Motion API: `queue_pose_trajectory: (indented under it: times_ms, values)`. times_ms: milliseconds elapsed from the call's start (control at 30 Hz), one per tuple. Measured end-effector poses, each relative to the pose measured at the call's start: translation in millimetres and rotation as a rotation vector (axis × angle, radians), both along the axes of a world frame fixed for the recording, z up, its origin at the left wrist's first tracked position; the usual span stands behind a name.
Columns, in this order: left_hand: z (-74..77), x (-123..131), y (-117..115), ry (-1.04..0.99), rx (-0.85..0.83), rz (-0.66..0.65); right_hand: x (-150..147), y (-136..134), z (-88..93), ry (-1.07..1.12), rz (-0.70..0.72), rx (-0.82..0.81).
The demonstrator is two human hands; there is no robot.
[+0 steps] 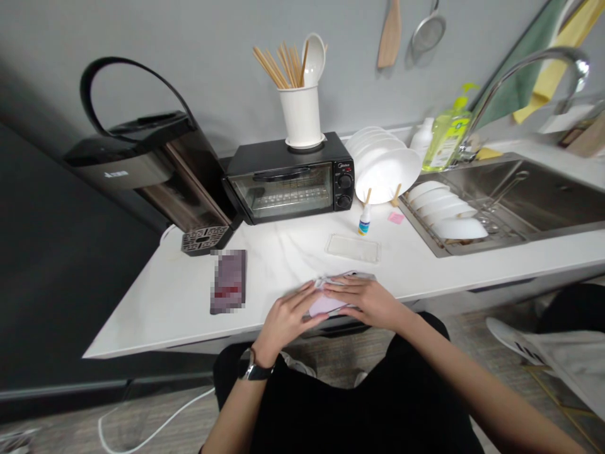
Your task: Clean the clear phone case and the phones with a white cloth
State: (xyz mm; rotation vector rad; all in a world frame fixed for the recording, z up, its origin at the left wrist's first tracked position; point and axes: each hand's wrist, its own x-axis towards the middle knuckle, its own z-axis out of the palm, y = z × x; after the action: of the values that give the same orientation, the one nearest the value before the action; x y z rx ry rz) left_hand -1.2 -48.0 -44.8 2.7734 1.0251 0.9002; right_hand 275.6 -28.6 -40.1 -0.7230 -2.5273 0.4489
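At the front edge of the counter, my left hand (289,314) and my right hand (366,299) hold a pale lilac phone (326,306) between them. Fingers lie across its face and both thumbs press the near side. A whitish crumpled bit, perhaps a wipe, shows by the fingertips; most of it is hidden. Beyond my hands lies a clear phone case (353,248), flat on the counter. Behind it stand a small white bottle with a blue and yellow label (363,222) and a pink slip of paper (396,217).
A dark, partly blurred phone-shaped thing (230,282) lies to the left, before a water dispenser (161,183). Behind are a toaster oven (288,189), a utensil holder (301,116) and racked plates (387,173). Bowls (444,208) stand in the sink (543,208) at right.
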Motion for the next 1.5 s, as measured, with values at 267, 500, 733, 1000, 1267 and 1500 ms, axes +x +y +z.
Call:
queue_pose_trajectory:
  times_ms: [267,500,733,1000,1267,1500]
  values:
    - [3.5,2.3,7.9,-0.038,-0.103,0.076,-5.3,27.3,15.6,0.159,0.012,-0.136]
    - [13.4,10.3,11.6,-0.129,-0.317,0.222,-17.9,67.0,24.2,0.252,-0.191,-0.195]
    - [13.6,14.2,14.9,-0.116,-0.377,0.249,-20.2,62.2,7.7,0.326,-0.24,0.11]
    - [13.6,12.3,19.7,-0.116,-0.345,0.234,-19.8,13.4,-2.6,0.188,-0.268,0.159]
    - [15.3,11.2,19.0,-0.084,-0.377,0.197,-32.9,-22.5,-8.6,-0.096,-0.475,0.124]
    - [10.1,10.6,19.3,-0.053,-0.377,0.298,-64.5,-28.8,-2.2,-0.048,-0.161,0.047]
